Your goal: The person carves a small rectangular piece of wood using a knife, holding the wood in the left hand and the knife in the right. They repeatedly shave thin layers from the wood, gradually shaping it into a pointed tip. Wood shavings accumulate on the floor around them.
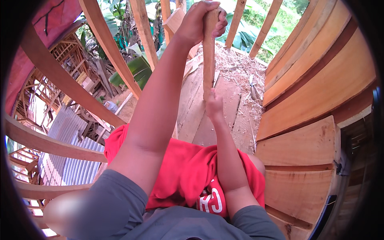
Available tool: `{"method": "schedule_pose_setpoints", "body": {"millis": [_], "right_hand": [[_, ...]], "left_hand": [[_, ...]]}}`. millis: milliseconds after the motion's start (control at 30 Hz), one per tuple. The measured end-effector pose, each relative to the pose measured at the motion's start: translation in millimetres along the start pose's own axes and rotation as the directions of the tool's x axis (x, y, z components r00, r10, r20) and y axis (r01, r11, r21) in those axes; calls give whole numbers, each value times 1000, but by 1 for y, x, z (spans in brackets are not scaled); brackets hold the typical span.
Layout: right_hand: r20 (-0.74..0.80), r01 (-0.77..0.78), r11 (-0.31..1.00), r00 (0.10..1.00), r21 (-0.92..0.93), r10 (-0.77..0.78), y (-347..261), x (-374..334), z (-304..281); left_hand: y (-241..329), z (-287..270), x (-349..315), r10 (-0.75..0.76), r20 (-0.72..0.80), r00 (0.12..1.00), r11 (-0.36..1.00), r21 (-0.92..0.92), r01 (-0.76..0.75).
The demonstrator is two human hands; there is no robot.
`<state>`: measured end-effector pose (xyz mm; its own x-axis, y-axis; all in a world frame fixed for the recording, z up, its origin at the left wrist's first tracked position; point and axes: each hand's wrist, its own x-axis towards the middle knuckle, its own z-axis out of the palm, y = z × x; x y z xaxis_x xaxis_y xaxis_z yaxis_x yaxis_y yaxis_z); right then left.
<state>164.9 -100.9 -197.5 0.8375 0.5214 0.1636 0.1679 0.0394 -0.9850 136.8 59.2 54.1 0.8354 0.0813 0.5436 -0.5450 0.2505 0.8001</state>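
A light-brown wooden batten [208,60] stands lengthwise in front of me, its far end up near the top of the view. My left hand [200,20] is closed round that far end, with fingers showing on its right side. At the near end, my right hand [215,105] is closed on the same batten; part of its fingers is hidden. Below both hands lies a floor of wooden planks [190,110], strewn with wood shavings [240,68]. Just left of my left hand, a pale wooden piece [175,22] shows partly behind my arm.
Upright wooden slats [141,32] rise on the left and far side, with gaps between them. A wall of wooden boards [316,88] curves along the right. Red cloth [182,168] covers my lap. Beyond the slats lie corrugated metal sheets [66,136] and green leaves [138,72].
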Motion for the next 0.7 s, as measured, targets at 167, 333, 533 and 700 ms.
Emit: {"method": "schedule_pose_setpoints", "body": {"millis": [167,333,533,700], "right_hand": [[-23,-43,998,999,34,44,-29,-2,-2],[45,-90,992,995,-93,95,25,0,13],[-96,72,996,993,47,-67,-4,-1,4],[-52,4,997,999,-73,-8,-20,-2,9]], "left_hand": [[12,10,-8,101,47,994,993,65,-104],[15,11,-5,97,75,992,995,23,-99],[16,11,-9,102,73,992,995,-19,-101],[17,8,-13,76,41,996,997,12,-76]]}}
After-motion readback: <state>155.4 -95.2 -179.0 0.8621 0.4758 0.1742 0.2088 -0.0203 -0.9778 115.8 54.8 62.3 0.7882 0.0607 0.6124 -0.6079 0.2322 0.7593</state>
